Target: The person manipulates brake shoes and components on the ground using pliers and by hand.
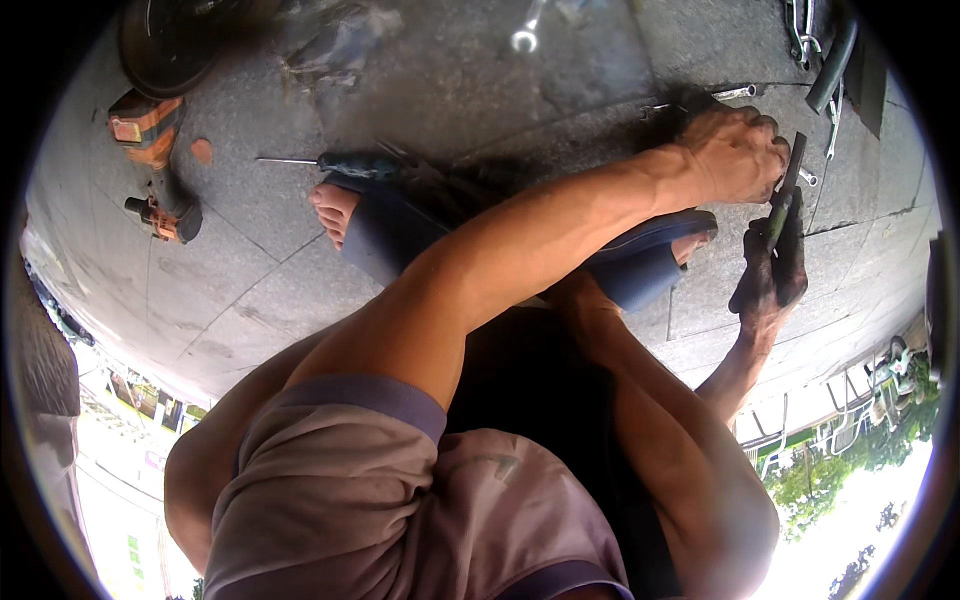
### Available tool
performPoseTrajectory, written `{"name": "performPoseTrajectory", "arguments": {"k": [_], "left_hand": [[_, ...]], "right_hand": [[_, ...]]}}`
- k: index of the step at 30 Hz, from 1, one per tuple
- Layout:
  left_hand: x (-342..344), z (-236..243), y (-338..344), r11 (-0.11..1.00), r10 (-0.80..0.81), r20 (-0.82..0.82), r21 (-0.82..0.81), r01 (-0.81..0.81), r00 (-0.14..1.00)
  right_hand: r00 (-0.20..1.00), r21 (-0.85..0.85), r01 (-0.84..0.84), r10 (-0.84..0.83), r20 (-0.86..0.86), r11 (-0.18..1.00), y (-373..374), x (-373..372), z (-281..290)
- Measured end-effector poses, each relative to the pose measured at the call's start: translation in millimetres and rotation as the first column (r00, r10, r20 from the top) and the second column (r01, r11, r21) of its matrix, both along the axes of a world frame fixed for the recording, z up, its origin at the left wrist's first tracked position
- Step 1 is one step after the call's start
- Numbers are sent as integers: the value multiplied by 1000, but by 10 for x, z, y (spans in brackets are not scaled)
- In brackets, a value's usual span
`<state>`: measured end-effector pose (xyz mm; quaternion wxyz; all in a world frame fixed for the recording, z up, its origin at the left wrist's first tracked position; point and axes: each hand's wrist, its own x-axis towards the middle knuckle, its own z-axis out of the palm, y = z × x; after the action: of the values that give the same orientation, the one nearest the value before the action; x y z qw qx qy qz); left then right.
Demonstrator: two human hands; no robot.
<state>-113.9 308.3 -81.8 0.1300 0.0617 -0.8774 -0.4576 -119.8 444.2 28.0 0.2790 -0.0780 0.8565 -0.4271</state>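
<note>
Observed from beside the worker: left arm crosses over the body toward the right side, so both hands meet there above the grey tiled floor [265, 215]. Right hand [772, 265], darkened over the fingers, grips the lower part of a thin dark strip [795, 165] between thumb and fingers. Strip stands on a slant, upper end free and leaning slightly right, just beside the knuckles of the left hand [735, 155]; contact between the two cannot be told. Left fingers are curled inward like a fist, back of the hand uppermost; whether they close on anything, I cannot tell.

Near the hands: a bright ring spanner end [808, 178] shows just past the strip, and another spanner [738, 93] lies beyond the left fist. Farther right, a slim spanner [833, 128] lies near a dark tube [834, 68], with a cluster of metal tools [800, 35] above. One more spanner [524, 40] lies well apart, toward the top middle.

Worker's left side: an orange-and-black power tool [155, 165] on the tiles, close to a dark round object [170, 50]; a small reddish piece [202, 151] to its right. A screwdriver [350, 164], shaft pointing left, lies by the toes of the left foot. Dark blue sandals [640, 262] on both feet; knees bent, a mauve-grey shirt [320, 470] between them
</note>
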Motion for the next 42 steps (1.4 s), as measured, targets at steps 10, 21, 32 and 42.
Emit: {"name": "performPoseTrajectory", "arguments": {"k": [10, 21, 32, 42], "left_hand": [[25, -57, 14, 999, 0, -10, -46, -1, 1000], [250, -180, -81, 967, -242, -171, -121, 223, 955], [847, -84, -888, 929, -303, -418, -331, 167, 857], [737, -80, -918, 997, 1, 114, 77, -9, 993]], "right_hand": [[925, -116, 109, -143, -351, 987, 111, -188, 188], [985, -51, 78, -85, -149, 996, 218, 18, 105], [975, 83, 111, -92, -202, 990, 291, 9, 100], [981, 37, 180, -177, -80, 983, 236, 82, 32]]}}
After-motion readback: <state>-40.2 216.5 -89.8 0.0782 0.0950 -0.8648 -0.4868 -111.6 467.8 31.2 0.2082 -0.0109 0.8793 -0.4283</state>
